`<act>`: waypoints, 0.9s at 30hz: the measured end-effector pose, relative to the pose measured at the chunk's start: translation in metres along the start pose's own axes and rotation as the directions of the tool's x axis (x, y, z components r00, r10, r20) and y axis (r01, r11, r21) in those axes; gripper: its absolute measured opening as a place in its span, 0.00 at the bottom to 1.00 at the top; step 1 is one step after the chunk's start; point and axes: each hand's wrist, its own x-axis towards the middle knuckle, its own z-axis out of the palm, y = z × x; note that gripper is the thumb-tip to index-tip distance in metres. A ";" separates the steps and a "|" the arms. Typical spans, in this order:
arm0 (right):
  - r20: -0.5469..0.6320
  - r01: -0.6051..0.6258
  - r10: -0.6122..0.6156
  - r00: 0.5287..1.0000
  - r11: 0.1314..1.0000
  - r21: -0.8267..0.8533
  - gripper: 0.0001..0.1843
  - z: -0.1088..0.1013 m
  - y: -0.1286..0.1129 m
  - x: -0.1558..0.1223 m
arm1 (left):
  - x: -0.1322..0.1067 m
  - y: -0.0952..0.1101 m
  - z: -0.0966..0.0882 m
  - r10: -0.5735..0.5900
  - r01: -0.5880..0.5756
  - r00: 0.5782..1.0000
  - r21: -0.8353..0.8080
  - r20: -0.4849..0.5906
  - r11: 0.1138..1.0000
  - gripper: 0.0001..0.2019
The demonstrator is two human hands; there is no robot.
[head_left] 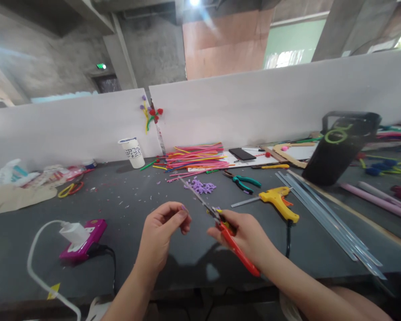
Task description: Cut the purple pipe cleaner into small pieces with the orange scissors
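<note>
My left hand is closed in a pinch, with a tiny purple piece just showing at the fingertips. My right hand is wrapped around red-handled pliers, whose metal jaws point up and to the left. From the jaws a thin greyish strip runs towards a pile of short purple fuzzy pieces; blur hides whether it is held by the jaws or the fingers. The two hands are apart, above the dark table.
Behind lie a bundle of pipe cleaners, a phone and a white cup. Teal pliers, a yellow glue gun, clear glue sticks and a black bottle are on the right. A purple power strip with cables sits left.
</note>
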 end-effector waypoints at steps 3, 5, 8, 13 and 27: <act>0.044 -0.127 0.119 0.992 0.928 0.349 0.12 -0.001 -0.006 0.004 | -0.001 -0.002 0.005 -0.030 0.022 0.997 0.098 0.074 0.995 0.04; 0.116 -0.236 0.206 0.972 0.839 0.489 0.10 -0.002 -0.011 0.006 | -0.003 -0.004 0.009 -0.049 0.022 0.991 0.212 0.122 0.977 0.03; 0.177 -0.274 0.209 0.962 0.763 0.585 0.08 -0.003 -0.014 0.009 | -0.007 -0.008 0.014 0.014 -0.092 0.983 0.430 0.182 0.898 0.03; 0.113 -0.158 0.116 0.987 0.842 0.516 0.01 0.002 -0.008 0.010 | -0.010 -0.010 0.019 0.128 -0.285 0.950 0.625 0.285 0.726 0.06; 0.261 -0.240 0.073 0.963 0.676 0.697 0.07 0.001 -0.004 0.012 | -0.005 -0.014 0.024 -0.296 0.314 0.903 -0.007 0.310 0.950 0.08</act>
